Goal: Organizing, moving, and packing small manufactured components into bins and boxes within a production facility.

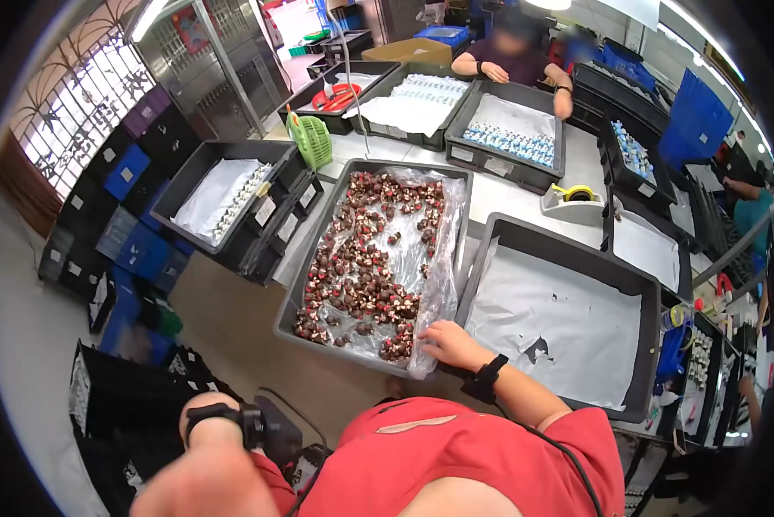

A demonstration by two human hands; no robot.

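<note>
Brown-and-red pieces lie heaped in a dark grey tray lined with clear plastic, just left of a paper-lined tray. Right hand at the near-right corner, fingers loosely bent at the plastic — can't tell if they grip it. Left hand blurred, low in view — finger spread and hold can't be told.

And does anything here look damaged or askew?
Yes: the white paper in the large dark tray on the right looks torn, with a ragged dark patch near its front. Clear plastic also bunches along one side of the neighbouring tray.
</note>
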